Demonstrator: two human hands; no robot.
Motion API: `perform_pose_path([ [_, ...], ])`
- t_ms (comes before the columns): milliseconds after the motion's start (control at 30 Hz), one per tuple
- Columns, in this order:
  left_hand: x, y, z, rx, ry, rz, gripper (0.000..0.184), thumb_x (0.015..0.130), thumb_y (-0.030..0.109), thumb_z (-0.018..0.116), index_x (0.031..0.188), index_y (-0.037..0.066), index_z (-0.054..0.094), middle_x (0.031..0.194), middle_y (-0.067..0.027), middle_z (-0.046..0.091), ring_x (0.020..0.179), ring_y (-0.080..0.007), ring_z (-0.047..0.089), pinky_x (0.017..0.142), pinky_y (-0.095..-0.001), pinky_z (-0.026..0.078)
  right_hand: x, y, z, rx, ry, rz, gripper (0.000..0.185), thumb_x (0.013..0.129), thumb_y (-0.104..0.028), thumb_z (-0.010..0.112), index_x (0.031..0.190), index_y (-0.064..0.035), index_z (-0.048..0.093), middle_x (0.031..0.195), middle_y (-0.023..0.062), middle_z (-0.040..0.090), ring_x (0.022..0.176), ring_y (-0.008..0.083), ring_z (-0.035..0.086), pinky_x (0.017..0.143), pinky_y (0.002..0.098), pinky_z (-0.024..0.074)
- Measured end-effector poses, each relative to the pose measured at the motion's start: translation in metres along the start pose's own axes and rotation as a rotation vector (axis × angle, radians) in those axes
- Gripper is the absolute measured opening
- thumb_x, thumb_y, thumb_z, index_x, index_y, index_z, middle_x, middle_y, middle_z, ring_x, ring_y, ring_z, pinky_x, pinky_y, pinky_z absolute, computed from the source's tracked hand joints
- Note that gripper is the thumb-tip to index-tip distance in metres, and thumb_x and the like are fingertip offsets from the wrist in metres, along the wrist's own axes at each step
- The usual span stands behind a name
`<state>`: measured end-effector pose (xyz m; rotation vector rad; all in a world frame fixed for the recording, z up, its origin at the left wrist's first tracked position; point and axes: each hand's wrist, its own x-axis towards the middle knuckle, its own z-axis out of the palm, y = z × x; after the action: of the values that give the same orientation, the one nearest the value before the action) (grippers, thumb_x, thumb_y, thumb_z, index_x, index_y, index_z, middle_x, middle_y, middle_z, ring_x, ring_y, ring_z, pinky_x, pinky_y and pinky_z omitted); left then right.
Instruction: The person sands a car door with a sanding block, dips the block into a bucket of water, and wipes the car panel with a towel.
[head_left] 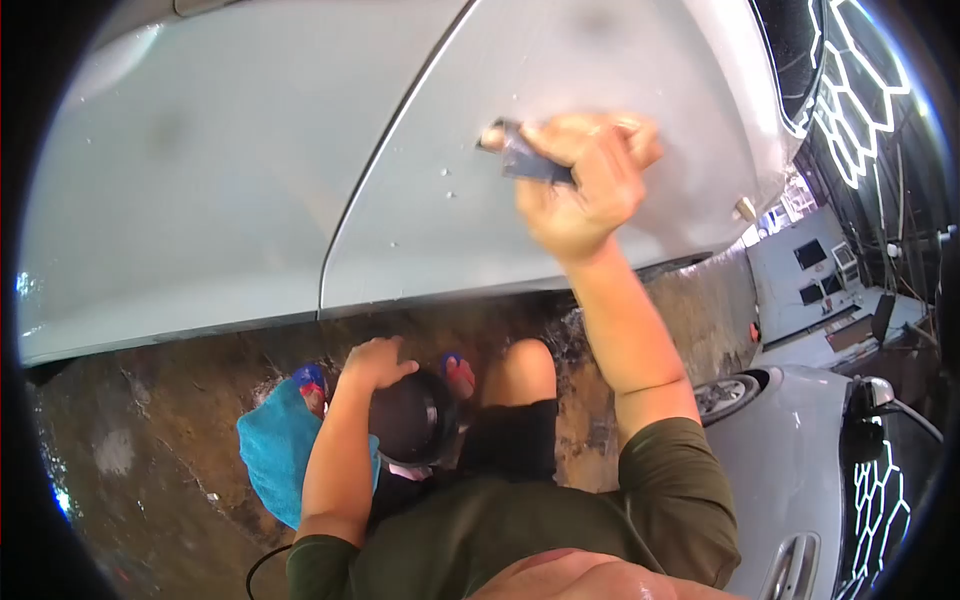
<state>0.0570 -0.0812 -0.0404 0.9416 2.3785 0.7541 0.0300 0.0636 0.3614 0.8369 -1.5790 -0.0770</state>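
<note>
My right hand [590,180] is closed around a dark flat block [530,160], which it holds against the silver car door panel [420,140]. The fingers are slightly blurred. A few small white drops dot the panel to the left of the block. Lower down, my left hand [378,364] rests at the rim of a black bucket [410,415], with its fingers apart and nothing held in them. A blue towel [275,450] hangs beside my left forearm.
The car's lower edge [180,336] runs above a wet brown floor [130,440]. Behind on the right stands another silver car [780,450] with its wheel showing. My knee [525,372] and sandalled feet are near the bucket.
</note>
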Motion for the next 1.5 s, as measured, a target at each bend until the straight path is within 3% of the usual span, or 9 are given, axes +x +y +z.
perform_pose_path([
  [333, -0.044, 0.007, -0.05, -0.163, 0.053, 0.078, 0.065, 0.093, 0.052, 0.068, 0.13, -0.002, 0.066, 0.125, -0.0236, 0.07, 0.119, -0.041, 0.065, 0.103, -0.0472, 0.052, -0.118, -0.084, -0.021, 0.272, -0.156, 0.492, 0.022, 0.069, -0.005, 0.085, 0.085, -0.0087, 0.07, 0.083, 0.0053, 0.066, 0.082, 0.0284, 0.06, 0.084, 0.0411, 0.0444],
  [533, -0.167, -0.031, -0.077, 0.006, 0.486, -0.582, 0.077, 0.094, 0.065, 0.063, 0.133, -0.001, 0.064, 0.126, -0.0289, 0.066, 0.121, -0.0462, 0.062, 0.103, -0.0516, 0.05, -0.362, -0.268, -0.08, 0.391, -0.502, 1.59, 0.028, 0.099, -0.024, 0.072, 0.111, -0.0021, 0.059, 0.094, 0.0099, 0.068, 0.077, 0.0181, 0.063, 0.066, 0.0342, 0.0531],
  [633, -0.201, -0.018, -0.058, -0.028, 0.52, -0.588, 0.079, 0.094, 0.068, 0.06, 0.129, -0.002, 0.065, 0.129, -0.0315, 0.064, 0.12, -0.0471, 0.062, 0.102, -0.0533, 0.05, -0.405, -0.32, -0.109, 1.171, -0.471, 2.624, 0.035, 0.089, 0.002, 0.063, 0.124, -0.0038, 0.058, 0.097, 0.0102, 0.066, 0.071, 0.0223, 0.066, 0.054, 0.037, 0.0575],
  [767, -0.214, 0.037, -0.096, -0.04, 0.71, -0.69, 0.06, 0.099, 0.052, 0.065, 0.12, -0.004, 0.063, 0.117, -0.023, 0.069, 0.11, -0.0416, 0.068, 0.091, -0.0477, 0.055, -0.428, -0.348, -0.119, 1.13, -0.541, 2.443, 0.04, 0.085, 0.008, 0.065, 0.124, 0.0022, 0.063, 0.106, 0.0132, 0.071, 0.083, 0.0215, 0.07, 0.069, 0.034, 0.0593],
  [900, -0.22, 0.129, -0.141, -1.222, 1.312, -0.016, 0.044, 0.108, 0.042, 0.058, 0.127, 0.002, 0.061, 0.116, -0.0089, 0.069, 0.101, -0.0204, 0.069, 0.085, -0.0382, 0.058, -0.416, -0.332, -0.114, 1.046, -0.406, 2.219, 0.045, 0.081, 0.012, 0.068, 0.125, 0.0056, 0.066, 0.109, 0.0135, 0.074, 0.094, 0.0189, 0.071, 0.082, 0.0286, 0.0556],
  [1033, -0.183, 0.168, -0.191, -0.729, 1.445, 0.469, 0.046, 0.113, 0.041, 0.043, 0.133, 0.003, 0.058, 0.121, -0.0146, 0.069, 0.1, -0.0297, 0.07, 0.09, -0.0462, 0.057, -0.384, -0.314, -0.102, 1.11, -0.28, 2.219, 0.034, 0.084, 0.009, 0.07, 0.117, 0.0043, 0.071, 0.102, 0.0079, 0.073, 0.09, 0.0144, 0.069, 0.082, 0.0285, 0.0537],
  [1133, -0.113, 0.112, -0.258, 0.836, 1.27, 0.07, 0.031, 0.101, 0.028, 0.064, 0.126, 0.01, 0.07, 0.128, -0.0158, 0.069, 0.119, -0.0396, 0.063, 0.104, -0.0459, 0.049, -0.371, -0.316, -0.105, 1.222, -0.193, 2.301, 0.032, 0.086, 0.008, 0.07, 0.118, 0.0038, 0.071, 0.1, 0.0064, 0.074, 0.087, 0.0132, 0.069, 0.079, 0.0275, 0.0537],
  [1300, 0.024, 0.247, -0.262, 0.59, 1.122, 0.717, 0.033, 0.099, 0.016, 0.066, 0.131, 0.009, 0.069, 0.125, -0.0099, 0.072, 0.114, -0.0309, 0.067, 0.097, -0.0434, 0.053, -0.373, -0.331, -0.102, 1.219, -0.248, 2.166, 0.025, 0.092, 0.004, 0.067, 0.116, 0.0024, 0.073, 0.096, 0.0041, 0.073, 0.079, 0.0116, 0.067, 0.07, 0.0258, 0.0544],
  [1500, 0.101, 0.378, -0.244, 0.343, 1.027, 1.262, 0.06, 0.08, 0.062, 0.08, 0.109, 0.01, 0.075, 0.102, -0.0132, 0.074, 0.1, -0.0323, 0.069, 0.091, -0.0466, 0.054, -0.386, -0.352, -0.071, 1.146, -0.47, 2.082, 0.022, 0.096, -0.003, 0.066, 0.117, -0.0005, 0.074, 0.092, 0.0033, 0.072, 0.073, 0.0112, 0.065, 0.062, 0.027, 0.0538],
])
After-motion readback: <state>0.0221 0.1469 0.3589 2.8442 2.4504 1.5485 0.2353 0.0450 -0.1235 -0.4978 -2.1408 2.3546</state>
